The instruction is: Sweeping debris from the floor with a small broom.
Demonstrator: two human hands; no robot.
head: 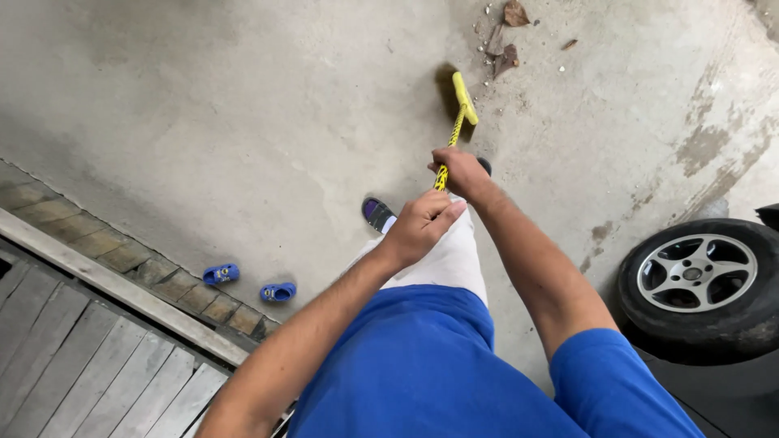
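Observation:
A yellow broom points away from me, its head resting on the grey concrete floor. My right hand grips the yellow patterned handle lower down. My left hand is closed around the handle's top end, nearer my body. Just beyond the broom head lies a small pile of dry brown leaves and grit. My blue shirt and white trousers fill the lower middle of the view.
A car wheel with a silver rim stands at the right edge. Two small blue sandals lie on a brick strip at the left, beside a grey wooden deck. One foot in a sandal shows below my hands.

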